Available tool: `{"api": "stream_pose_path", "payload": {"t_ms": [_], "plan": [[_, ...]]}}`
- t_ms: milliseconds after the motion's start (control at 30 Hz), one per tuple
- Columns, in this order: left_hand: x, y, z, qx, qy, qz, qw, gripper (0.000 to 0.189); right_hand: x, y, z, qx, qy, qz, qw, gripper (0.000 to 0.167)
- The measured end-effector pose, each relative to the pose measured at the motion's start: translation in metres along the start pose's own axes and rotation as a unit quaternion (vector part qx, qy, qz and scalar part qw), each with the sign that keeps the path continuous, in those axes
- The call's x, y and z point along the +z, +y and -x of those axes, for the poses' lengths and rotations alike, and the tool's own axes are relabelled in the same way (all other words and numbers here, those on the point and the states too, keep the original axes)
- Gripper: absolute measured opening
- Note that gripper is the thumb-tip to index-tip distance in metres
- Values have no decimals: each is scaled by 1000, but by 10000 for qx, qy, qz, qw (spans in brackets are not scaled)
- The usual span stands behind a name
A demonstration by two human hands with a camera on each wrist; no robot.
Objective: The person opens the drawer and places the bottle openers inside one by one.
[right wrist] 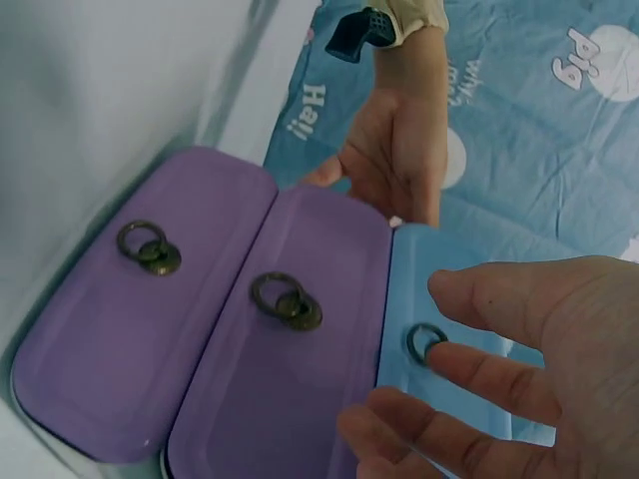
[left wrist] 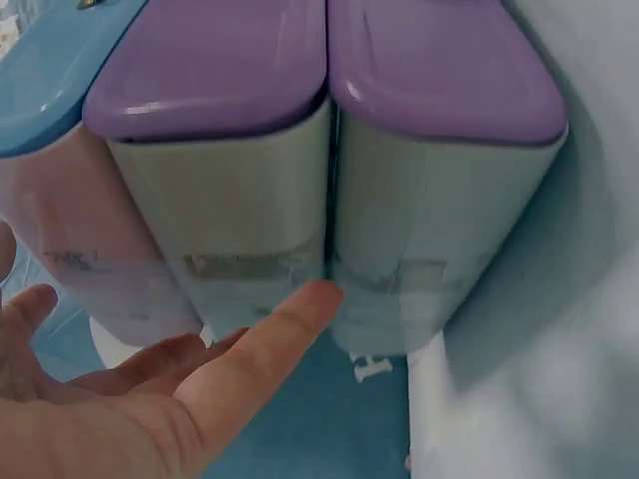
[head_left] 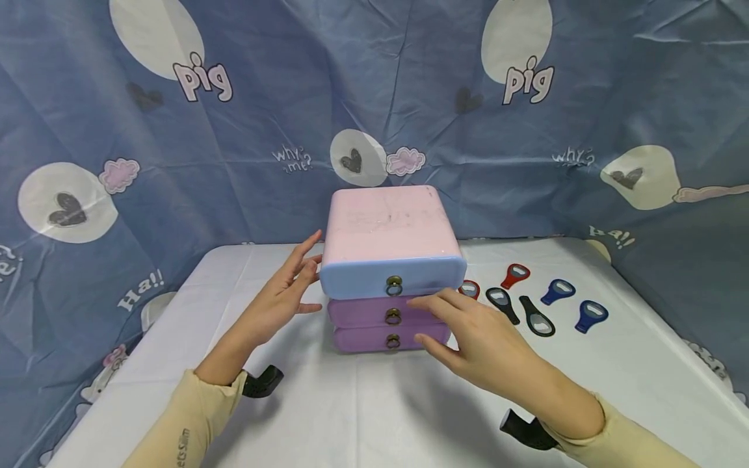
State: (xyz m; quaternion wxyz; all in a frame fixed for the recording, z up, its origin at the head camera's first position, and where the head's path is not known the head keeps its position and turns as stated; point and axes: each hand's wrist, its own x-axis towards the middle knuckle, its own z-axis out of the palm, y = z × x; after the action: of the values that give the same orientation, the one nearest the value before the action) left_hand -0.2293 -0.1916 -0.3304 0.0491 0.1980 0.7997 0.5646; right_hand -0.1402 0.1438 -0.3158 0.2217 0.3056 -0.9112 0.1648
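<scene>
The left hand (head_left: 277, 299), fingers spread and gripping nothing, is at the left side of the drawers (head_left: 386, 224), which stand mid-table toward the far edge. The right hand (head_left: 491, 338), fingers parted and holding nothing, is at their right front. Six openers (head_left: 528, 309) lie right.

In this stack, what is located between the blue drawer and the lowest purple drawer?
The middle purple drawer, with its ring pull, lies there: the head view shows it under the blue drawer and above the lowest purple drawer.
</scene>
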Motion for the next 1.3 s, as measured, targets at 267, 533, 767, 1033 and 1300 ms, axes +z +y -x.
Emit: {"api": "stream_pose_path", "payload": {"t_ms": [267, 533, 767, 1033, 1300], "plan": [[10, -2, -2, -66, -202, 728, 9971, 59, 9, -5, -6, -165, 98, -53, 9998, 62], [14, -5, -2, 20, -130, 804, 9967, 58, 16, -6, -11, -237, 77, 13, 9997, 61], [16, -6, -3, 46, -64, 822, 9966, 55, 21, -9, -15, -206, 170, -3, 9996, 56], [17, -4, -3, 60, -52, 748, 9972, 57, 21, -8, -21, -102, 201, -436, 9988, 43], [17, -4, -2, 65, -36, 707, 9975, 55, 23, -4, -27, -143, 161, -969, 9951, 30]]}}
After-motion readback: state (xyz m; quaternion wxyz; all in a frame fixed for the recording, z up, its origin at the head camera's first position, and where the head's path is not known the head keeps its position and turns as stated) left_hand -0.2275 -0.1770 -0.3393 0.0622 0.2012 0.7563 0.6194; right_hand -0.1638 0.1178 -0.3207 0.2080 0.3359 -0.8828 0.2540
